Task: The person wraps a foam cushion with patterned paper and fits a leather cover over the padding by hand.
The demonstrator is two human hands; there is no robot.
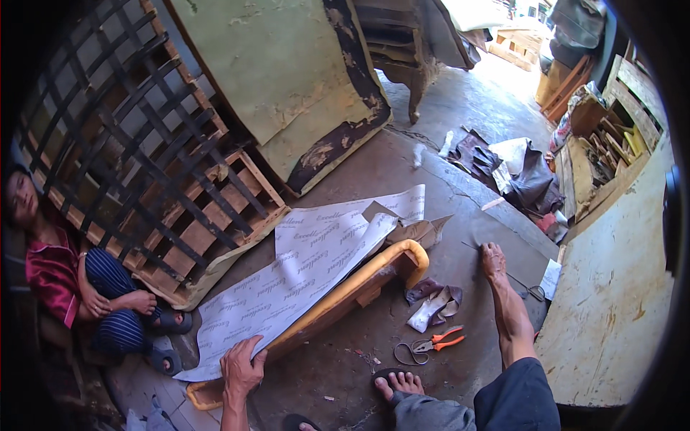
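Observation:
A long wooden furniture piece with an orange-yellow padded rim (338, 298) lies aslant on the floor before me. Along its left side spreads a large sheet of upholstery material (287, 287), white with grey printing on the visible face. My left hand (243, 366) grips the near part of the padded piece, fingers over the sheet's edge and thumb by the rim. Far to the right, my right hand (494, 260) is low over the floor, fingers drawn together. A thin dark line shows beside its fingertips; what it holds is too small to make out.
Orange-handled pliers (440, 340), a looped strip (410, 353) and leatherette scraps (435, 303) lie between my hands. Scissors (536, 293) rest farther right, near a pale board (611, 287). A person (86, 287) sits left beside a webbed frame (144, 144). More scraps (510, 169) lie beyond.

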